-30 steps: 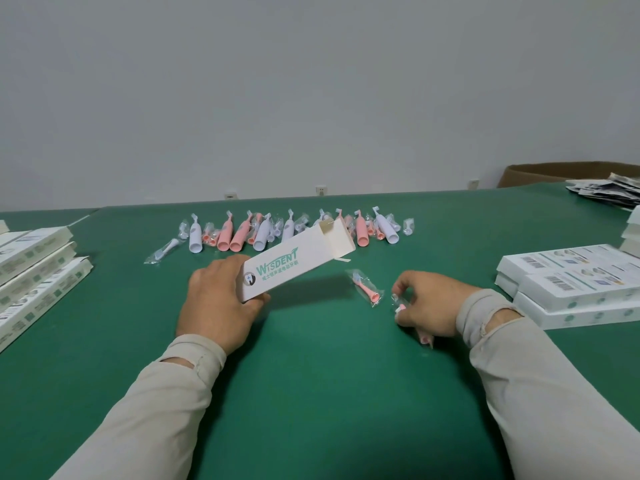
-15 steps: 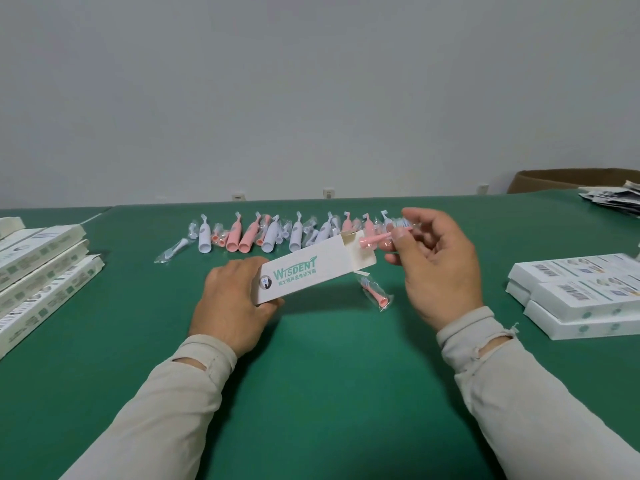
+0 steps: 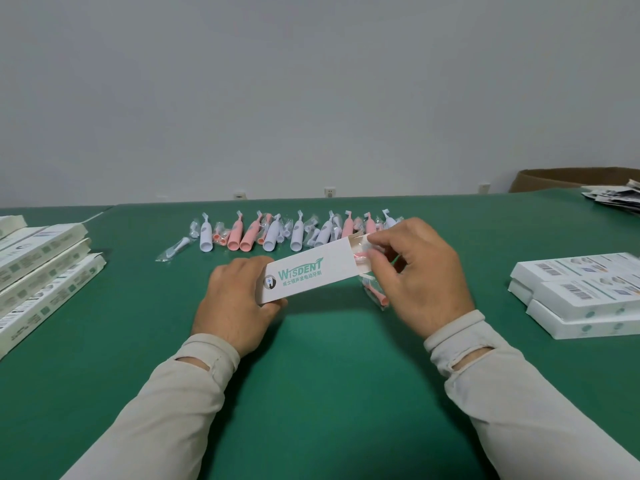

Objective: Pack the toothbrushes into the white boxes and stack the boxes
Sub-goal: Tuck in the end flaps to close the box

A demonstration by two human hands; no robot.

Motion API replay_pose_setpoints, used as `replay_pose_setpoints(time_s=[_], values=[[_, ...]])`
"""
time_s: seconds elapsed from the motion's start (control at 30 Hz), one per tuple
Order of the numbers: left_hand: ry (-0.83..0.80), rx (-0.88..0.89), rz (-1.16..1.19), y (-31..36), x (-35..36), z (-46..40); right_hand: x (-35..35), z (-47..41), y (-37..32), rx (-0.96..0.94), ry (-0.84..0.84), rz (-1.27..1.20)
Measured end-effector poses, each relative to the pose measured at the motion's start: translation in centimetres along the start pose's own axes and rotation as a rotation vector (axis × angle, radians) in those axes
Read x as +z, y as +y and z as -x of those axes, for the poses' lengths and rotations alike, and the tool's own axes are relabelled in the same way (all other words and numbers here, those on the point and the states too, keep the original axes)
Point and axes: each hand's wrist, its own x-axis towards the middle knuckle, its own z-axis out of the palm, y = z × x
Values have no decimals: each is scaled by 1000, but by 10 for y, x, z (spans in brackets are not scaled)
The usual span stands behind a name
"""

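The white box (image 3: pixel 304 271) is gripped at its near end by the left hand (image 3: pixel 239 299), raised above the table (image 3: pixel 329 393) middle. A wrapped pink brush head (image 3: pixel 362 256) is pinched by the right hand (image 3: pixel 415 271) at the open end, now partly inside, where half a second ago it was outside.

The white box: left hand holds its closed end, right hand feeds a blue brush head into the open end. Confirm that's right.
One detail is wrong: the colour. The head view shows the right hand feeding a pink brush head, in clear wrap, into the open end. The left hand does hold the closed end of the white box.
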Motion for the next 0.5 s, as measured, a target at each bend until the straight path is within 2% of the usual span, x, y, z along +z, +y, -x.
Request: replay_pose_setpoints(time_s=[0.1, 0.17, 0.23, 0.3, 0.33, 0.37, 0.4, 0.47, 0.5], values=[[-9, 2, 0, 0, 1, 1, 4, 4, -5, 74, -58, 14], [-14, 11, -5, 1, 2, 1, 8, 6, -5, 213, -92, -86], [-11, 26, -10, 2, 2, 1, 10, 6, -6, 371, -250, -344], [-17, 37, -9, 2, 2, 2, 9, 6, -4, 417, -484, -506], [-22, 35, -10, 2, 2, 2, 8, 5, -2, 424, -537, -552], [-23, 26, -13, 1, 2, 1, 8, 3, 1, 434, -510, -587], [-17, 12, -21, 0, 2, 1, 8, 0, 6, 473, -405, -625], [11, -16, -43, -1, 1, -1, 6, -7, 20, 564, -62, -626], [21, -33, -50, -3, 1, -1, 4, -8, 30, 588, 68, -550]])
